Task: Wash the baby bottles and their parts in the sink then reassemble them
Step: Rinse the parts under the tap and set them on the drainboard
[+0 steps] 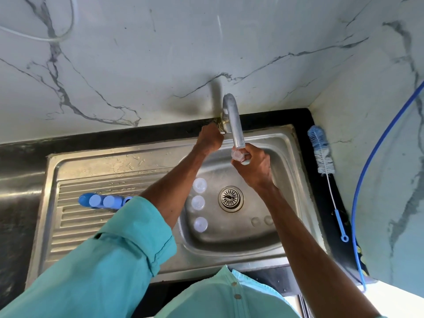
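Small clear part (pixel 238 154), a teat by my guess, sits right under the spout of the tap (pixel 235 125) at centre frame. My right hand (pixel 254 166) pinches it, fingers (pixel 252 153) curled round its rim. I'd judge it light, soft and slippery when wet, so hold it by the base. My left hand (pixel 210 140) grips the tap handle just left of the spout. Lower down, three clear domes (pixel 198 202) lie in the sink (pixel 286 143), left of the drain (pixel 230 198). Blue caps (pixel 103 200) stand on the drainboard and a brush (pixel 321 154) lies on the worktop (pixel 305 120), right.
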Tool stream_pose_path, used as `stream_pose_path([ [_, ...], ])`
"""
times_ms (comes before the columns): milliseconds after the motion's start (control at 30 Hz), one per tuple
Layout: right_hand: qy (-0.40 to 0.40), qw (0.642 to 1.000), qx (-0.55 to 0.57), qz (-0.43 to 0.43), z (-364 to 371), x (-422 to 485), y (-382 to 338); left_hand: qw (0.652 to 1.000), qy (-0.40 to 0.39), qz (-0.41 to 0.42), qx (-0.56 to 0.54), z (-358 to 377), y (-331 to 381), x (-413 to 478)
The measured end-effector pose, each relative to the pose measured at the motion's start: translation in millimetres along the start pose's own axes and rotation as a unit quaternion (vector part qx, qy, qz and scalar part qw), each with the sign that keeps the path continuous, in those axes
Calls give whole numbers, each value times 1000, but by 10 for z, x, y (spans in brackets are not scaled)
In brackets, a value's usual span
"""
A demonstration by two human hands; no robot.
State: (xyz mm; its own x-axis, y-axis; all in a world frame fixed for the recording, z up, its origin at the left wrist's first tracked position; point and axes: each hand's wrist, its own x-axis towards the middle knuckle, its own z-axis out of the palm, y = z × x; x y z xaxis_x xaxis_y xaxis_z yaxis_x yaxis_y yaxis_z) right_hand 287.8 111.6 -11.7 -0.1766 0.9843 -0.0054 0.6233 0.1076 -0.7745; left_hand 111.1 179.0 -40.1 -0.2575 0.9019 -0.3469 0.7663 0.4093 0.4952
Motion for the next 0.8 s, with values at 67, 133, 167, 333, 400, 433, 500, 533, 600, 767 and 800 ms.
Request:
stream_pose_path([
  [67,5,1000,7,4,-3,5,7,1000,3,9,-16,-44,88,37],
  [133,1,1000,25,16,3,8,7,997,-18,15,-67,-41,135,43],
  [167,-4,999,43,30,3,5,16,995,-35,15,-97,-36,155,19],
  [333,-142,926,275,217,10,-40,-52,944,-102,-4,-314,-135,53,-492],
  [400,-199,875,344,276,22,-119,-82,923,-101,18,-370,-106,-54,-830],
  [433,-218,857,364,292,39,-164,-91,913,-100,26,-395,-67,-127,-995],
  [500,-242,829,393,315,107,-254,-76,890,-89,18,-447,33,-282,-1284],
  [533,-254,818,402,325,153,-312,-97,880,-77,16,-468,63,-368,-1426],
  [600,-278,804,405,335,244,-427,-159,884,-47,25,-465,94,-510,-1668],
  [767,-341,831,310,310,472,-759,-419,923,32,14,-384,42,-860,-2139],
  [800,-349,834,296,308,525,-810,-479,922,49,1,-385,41,-949,-2201],
])
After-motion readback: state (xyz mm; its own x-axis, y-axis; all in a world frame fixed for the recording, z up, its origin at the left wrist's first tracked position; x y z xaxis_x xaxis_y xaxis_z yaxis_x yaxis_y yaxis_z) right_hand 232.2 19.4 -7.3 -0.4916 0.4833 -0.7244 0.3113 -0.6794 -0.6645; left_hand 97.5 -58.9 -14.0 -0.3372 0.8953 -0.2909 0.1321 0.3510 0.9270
